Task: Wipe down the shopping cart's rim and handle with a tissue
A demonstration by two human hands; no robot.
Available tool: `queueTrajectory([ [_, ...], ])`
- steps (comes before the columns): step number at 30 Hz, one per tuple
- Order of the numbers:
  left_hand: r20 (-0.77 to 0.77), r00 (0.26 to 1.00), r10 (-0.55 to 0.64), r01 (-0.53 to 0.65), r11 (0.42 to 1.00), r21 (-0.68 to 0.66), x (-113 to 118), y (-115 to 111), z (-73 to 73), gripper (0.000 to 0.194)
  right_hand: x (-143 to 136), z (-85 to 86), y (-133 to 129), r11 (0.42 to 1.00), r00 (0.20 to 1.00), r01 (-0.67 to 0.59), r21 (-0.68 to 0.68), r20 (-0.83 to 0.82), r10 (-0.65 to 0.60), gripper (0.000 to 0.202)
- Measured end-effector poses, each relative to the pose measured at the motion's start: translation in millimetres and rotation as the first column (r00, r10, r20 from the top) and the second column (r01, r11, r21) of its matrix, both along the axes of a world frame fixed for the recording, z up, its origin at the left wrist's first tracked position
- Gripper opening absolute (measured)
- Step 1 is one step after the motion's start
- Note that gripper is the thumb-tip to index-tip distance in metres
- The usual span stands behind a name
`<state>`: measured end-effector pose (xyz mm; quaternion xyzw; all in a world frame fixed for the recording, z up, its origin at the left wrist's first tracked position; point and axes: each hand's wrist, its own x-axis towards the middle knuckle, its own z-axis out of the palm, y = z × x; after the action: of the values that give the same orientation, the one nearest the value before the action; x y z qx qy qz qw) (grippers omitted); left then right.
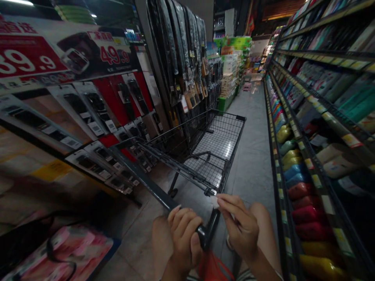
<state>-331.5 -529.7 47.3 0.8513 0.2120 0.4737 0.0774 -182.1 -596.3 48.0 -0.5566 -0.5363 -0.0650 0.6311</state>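
Note:
A dark metal shopping cart [218, 152] stands in front of me, its wire basket holding no goods that I can see. My left hand [184, 236] is wrapped round the right end of its thick handlebar [152, 189]. At the cart's near right corner, my right hand [238, 226] pinches a small whitish piece [215, 201] between thumb and fingers. That piece looks thin, like paper or tissue, but its kind is unclear. It meets a small dark clip-like fitting [208, 191] on the basket rim; whether it is attached there I cannot tell.
Packaged belts [99, 103] hang on a rack at the left, with more wrapped belts [181, 43] beyond. Tall shelves [310, 156] of folded, rolled goods line the right. Stacked cartons [231, 74] stand along the aisle floor [254, 101]. A pink patterned bag [67, 249] lies lower left.

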Motion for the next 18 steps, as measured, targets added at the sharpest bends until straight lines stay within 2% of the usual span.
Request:
queueTrajectory([
  [5,0.014,1.0,-0.001,0.001,1.0,0.016,4,2,-3.1,0.029,15,-2.9,11,0.993,0.979,0.1,-0.066,-0.174,-0.11,0.015],
  [8,0.024,1.0,0.003,-0.004,1.0,0.021,5,3,-5.0,0.03,11,-0.7,8,0.99,0.959,0.083,-0.11,-0.262,-0.109,0.013],
  [14,0.108,0.993,0.039,-0.042,0.999,0.026,2,3,-22.5,0.031,-8,5.7,-9,0.997,0.977,0.034,-0.065,-0.207,-0.047,0.016],
  [18,0.121,0.99,0.069,-0.072,0.997,0.027,-3,5,-36.3,0.035,-18,4.1,-16,0.998,0.998,-0.043,-0.056,-0.054,0.04,0.02],
])
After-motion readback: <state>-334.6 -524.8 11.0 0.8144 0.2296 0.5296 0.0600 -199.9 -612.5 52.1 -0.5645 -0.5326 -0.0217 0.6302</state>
